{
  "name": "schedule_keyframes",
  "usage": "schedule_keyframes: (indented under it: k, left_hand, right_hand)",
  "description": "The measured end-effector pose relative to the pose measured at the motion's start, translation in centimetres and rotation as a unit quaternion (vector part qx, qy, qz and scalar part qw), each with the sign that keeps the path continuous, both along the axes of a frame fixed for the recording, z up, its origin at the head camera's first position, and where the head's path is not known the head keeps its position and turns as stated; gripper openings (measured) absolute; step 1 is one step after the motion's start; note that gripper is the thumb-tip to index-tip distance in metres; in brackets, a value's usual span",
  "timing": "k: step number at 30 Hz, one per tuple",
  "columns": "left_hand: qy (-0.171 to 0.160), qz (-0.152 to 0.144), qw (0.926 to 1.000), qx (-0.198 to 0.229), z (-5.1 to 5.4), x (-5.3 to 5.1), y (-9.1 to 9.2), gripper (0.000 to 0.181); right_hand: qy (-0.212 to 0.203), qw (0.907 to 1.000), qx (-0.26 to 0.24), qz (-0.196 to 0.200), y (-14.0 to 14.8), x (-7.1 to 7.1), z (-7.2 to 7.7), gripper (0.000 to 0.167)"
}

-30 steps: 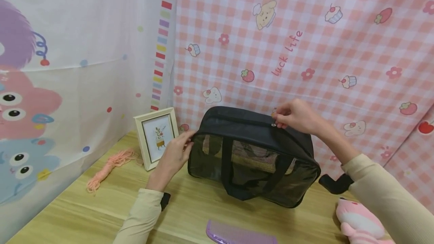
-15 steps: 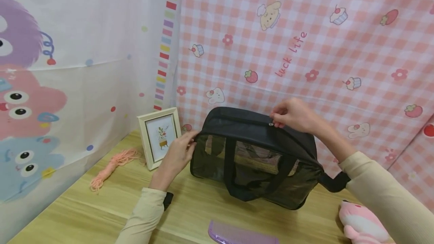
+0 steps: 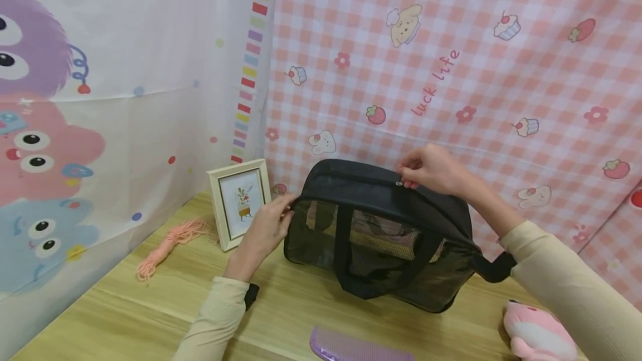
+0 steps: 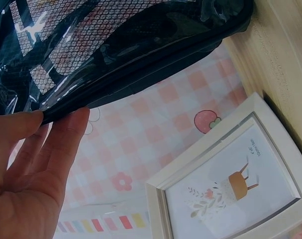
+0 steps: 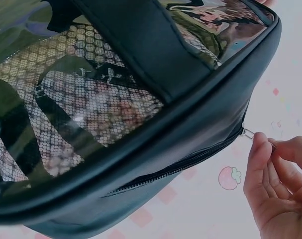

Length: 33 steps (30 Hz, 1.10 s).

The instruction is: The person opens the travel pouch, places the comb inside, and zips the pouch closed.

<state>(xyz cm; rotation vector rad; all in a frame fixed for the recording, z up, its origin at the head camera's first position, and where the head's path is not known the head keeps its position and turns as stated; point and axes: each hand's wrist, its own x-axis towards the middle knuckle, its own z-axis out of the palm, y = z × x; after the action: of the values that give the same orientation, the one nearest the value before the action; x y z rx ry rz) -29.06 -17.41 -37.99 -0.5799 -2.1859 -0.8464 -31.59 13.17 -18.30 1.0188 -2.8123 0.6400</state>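
Note:
A black bag (image 3: 371, 238) with a clear front, mesh behind it and a hanging strap handle stands on the table. At its top left corner my left hand (image 3: 266, 227) pinches the edge; in the left wrist view the thumb and fingers of that hand (image 4: 36, 164) lie on either side of the black piping. My right hand (image 3: 433, 171) pinches the zipper pull (image 3: 399, 183) on top of the bag. In the right wrist view the zipper pull (image 5: 248, 133) sits at the slider, and a stretch of zipper (image 5: 175, 167) behind it is parted.
A cream picture frame (image 3: 241, 202) stands left of the bag, beside a bundle of peach yarn (image 3: 173, 247). A purple comb (image 3: 356, 345) lies in front. At the right are a pink plush toy (image 3: 539, 330) and a black strap (image 3: 494, 269). Patterned cloths hang behind.
My right hand, pinching the zipper pull, has shifted slightly left along the bag's top. The left hand keeps its hold on the corner. The head view has turned a little left.

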Motion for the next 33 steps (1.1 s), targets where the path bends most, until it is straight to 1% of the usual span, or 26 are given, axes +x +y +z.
schedule_keyframes:
  k: [5, 12, 17, 21, 26, 30, 33]
  left_hand:
    - [-0.001, -0.002, 1.0000, -0.002, 0.0, -0.1, 0.0, 0.036]
    - [0.000, -0.006, 1.0000, -0.004, -0.1, 0.0, -0.1, 0.036]
    - [0.002, -0.005, 1.0000, -0.003, -0.1, -0.1, -0.2, 0.037]
    - [0.002, -0.005, 1.0000, -0.002, 0.0, 0.0, -0.2, 0.037]
    - [0.000, -0.006, 1.0000, -0.003, 0.0, 0.0, -0.2, 0.036]
    - [-0.005, -0.005, 1.0000, -0.004, 0.1, 0.1, -0.3, 0.036]
    - [-0.008, -0.007, 0.9999, -0.004, 0.1, 0.1, -0.3, 0.036]
  right_hand:
    - [-0.001, 1.0000, 0.005, 0.002, -0.5, -0.1, 0.1, 0.018]
    - [-0.006, 0.9999, 0.005, 0.010, -1.1, -0.5, -0.1, 0.019]
    - [0.005, 0.9998, 0.008, 0.020, -1.7, -0.7, 0.0, 0.019]
    - [0.003, 0.9997, 0.005, 0.022, -2.1, -0.9, 0.0, 0.019]
    - [0.003, 0.9997, 0.009, 0.023, -2.7, -1.0, 0.0, 0.020]
    - [0.006, 0.9994, 0.011, 0.031, -3.1, -1.2, 0.0, 0.019]
    - [-0.002, 0.9993, 0.008, 0.035, -3.3, -1.3, 0.0, 0.018]
